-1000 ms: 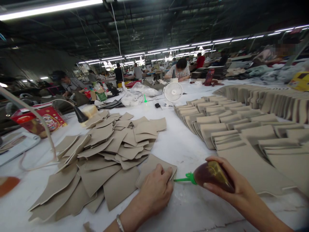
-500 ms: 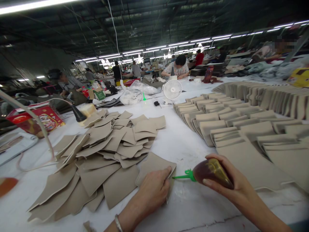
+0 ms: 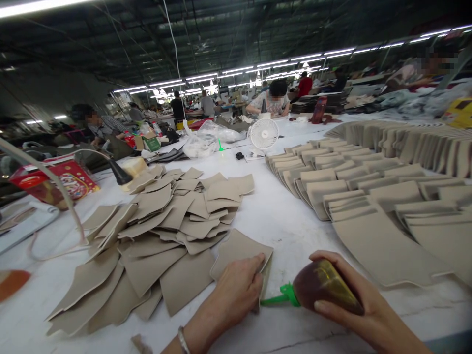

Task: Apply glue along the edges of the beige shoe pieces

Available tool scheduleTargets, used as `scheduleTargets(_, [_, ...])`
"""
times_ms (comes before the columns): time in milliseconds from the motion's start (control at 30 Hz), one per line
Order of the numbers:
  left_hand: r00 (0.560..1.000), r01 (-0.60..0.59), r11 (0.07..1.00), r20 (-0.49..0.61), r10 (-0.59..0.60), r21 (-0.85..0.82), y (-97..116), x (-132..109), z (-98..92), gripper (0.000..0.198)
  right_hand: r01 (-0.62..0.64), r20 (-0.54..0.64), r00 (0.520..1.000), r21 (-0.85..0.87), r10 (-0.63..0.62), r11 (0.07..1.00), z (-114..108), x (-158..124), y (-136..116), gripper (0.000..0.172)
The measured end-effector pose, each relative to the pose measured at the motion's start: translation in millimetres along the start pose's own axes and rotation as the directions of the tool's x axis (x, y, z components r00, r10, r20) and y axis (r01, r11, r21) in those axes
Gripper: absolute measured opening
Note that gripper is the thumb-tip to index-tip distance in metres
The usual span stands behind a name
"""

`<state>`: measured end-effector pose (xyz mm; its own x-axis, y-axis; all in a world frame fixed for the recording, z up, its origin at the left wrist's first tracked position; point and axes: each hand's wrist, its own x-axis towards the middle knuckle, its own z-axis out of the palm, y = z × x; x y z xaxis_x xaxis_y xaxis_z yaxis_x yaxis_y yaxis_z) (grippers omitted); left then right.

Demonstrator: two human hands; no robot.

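Your left hand (image 3: 236,290) lies on the near corner of a beige cut piece (image 3: 239,248), fingers together and pressing down. The thumb is hidden, so I cannot tell whether it pinches underneath. The press pins the piece to the white table (image 3: 280,221), likely so its right edge holds firm. Your right hand (image 3: 354,307) is wrapped tight round a brown squeeze bottle (image 3: 324,290), laid almost flat, its green nozzle (image 3: 276,298) aimed at that edge, just beside your fingers. Loose heap of cut pieces (image 3: 162,221) sits left; overlapped rows of pieces (image 3: 350,187) fan out right — seemingly kept apart as separate lots.
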<state>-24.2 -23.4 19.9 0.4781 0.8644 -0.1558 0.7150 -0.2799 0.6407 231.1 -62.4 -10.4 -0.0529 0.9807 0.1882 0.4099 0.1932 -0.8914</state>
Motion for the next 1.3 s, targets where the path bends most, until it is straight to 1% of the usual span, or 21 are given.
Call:
scheduleTargets(33, [1.0,0.001,1.0,0.002,-0.001,-0.003,0,0,0.2,0.045,-0.007,0.015,1.0,0.013,0.007,1.0,1,-2,-1,0.05])
scheduleTargets(67, [1.0,0.002,1.0,0.001,-0.002,-0.005,0,0,0.6,0.045,-0.01,0.006,1.0,0.008,0.01,1.0,1,-3,-3,0.05])
scheduleTargets(133, [1.0,0.001,1.0,-0.003,-0.001,-0.011,-1,-1,1.4,0.046,-0.009,-0.049,0.999,-0.04,0.007,0.999,1,-4,-5,0.048])
scheduleTargets(200, [1.0,0.004,1.0,-0.007,-0.004,-0.018,-2,-1,1.9,0.047,0.007,-0.078,0.997,-0.064,-0.012,0.998,2,-6,-5,0.048])
scheduleTargets(333, [1.0,0.007,1.0,0.007,-0.007,-0.028,-3,0,1.5,0.049,-0.022,-0.036,0.999,0.039,0.023,0.999,6,-12,-4,0.051])
scheduleTargets(367, [1.0,0.006,0.999,0.008,-0.006,-0.034,-3,0,1.4,0.05,-0.031,-0.045,0.998,0.047,0.033,0.998,7,-13,-5,0.05])
scheduleTargets(500, [1.0,-0.003,0.998,0.0,0.003,-0.063,-3,0,1.6,0.051,-0.07,-0.153,0.986,0.018,0.072,0.997,11,-18,-14,0.046])
scheduleTargets(533, [1.0,-0.003,0.998,-0.001,0.003,-0.067,-3,0,1.8,0.051,-0.075,-0.165,0.983,0.027,0.079,0.997,12,-19,-16,0.046])
scheduleTargets(633, [1.0,0.002,0.998,-0.005,-0.002,-0.059,-2,-1,2.5,0.05,-0.052,-0.116,0.992,0.055,0.058,0.997,12,-23,-15,0.048])
scheduleTargets(700, [1.0,0.01,0.999,-0.006,-0.01,-0.051,-1,-1,2.8,0.051,-0.012,-0.08,0.997,0.014,0.013,1.0,8,-22,-8,0.048])
scheduleTargets(767, [1.0,0.018,0.998,-0.005,-0.018,-0.056,-1,-1,2.8,0.051,0.029,-0.103,0.994,-0.069,-0.036,0.997,3,-19,0,0.047])
scheduleTargets(833, [1.0,0.022,0.997,-0.008,-0.023,-0.071,0,-1,2.5,0.05,0.046,-0.15,0.987,-0.125,-0.065,0.991,2,-18,5,0.047])
scheduleTargets(900, [1.0,0.024,0.996,-0.013,-0.025,-0.082,0,0,2.4,0.051,0.033,-0.172,0.984,-0.101,-0.05,0.994,5,-20,5,0.049])
scheduleTargets(1000, [0.999,0.033,0.996,-0.017,-0.035,-0.084,-1,0,3.3,0.052,-0.014,-0.116,0.993,0.013,0.015,1.0,12,-27,-1,0.05])
scheduleTargets(1067, [0.999,0.037,0.995,-0.023,-0.039,-0.094,-1,0,4.6,0.052,-0.036,-0.092,0.995,0.023,0.038,0.999,11,-26,-3,0.05])
scheduleTargets(1100, [0.999,0.036,0.994,-0.03,-0.039,-0.1,-1,0,5.3,0.052,-0.022,-0.099,0.995,-0.008,0.021,1.0,9,-23,-3,0.049])
scheduleTargets(1200, [0.998,0.043,0.993,-0.044,-0.048,-0.114,0,1,6.9,0.053,0.058,-0.186,0.979,-0.139,-0.084,0.989,-2,-12,0,0.045])
scheduleTargets(1267, [0.997,0.055,0.992,-0.045,-0.061,-0.115,0,1,7.6,0.054,0.091,-0.233,0.964,-0.167,-0.129,0.982,-4,-10,3,0.044])
scheduleTargets(1300, [0.997,0.061,0.992,-0.045,-0.066,-0.114,0,2,7.9,0.054,0.091,-0.234,0.964,-0.15,-0.124,0.984,-3,-11,3,0.044])
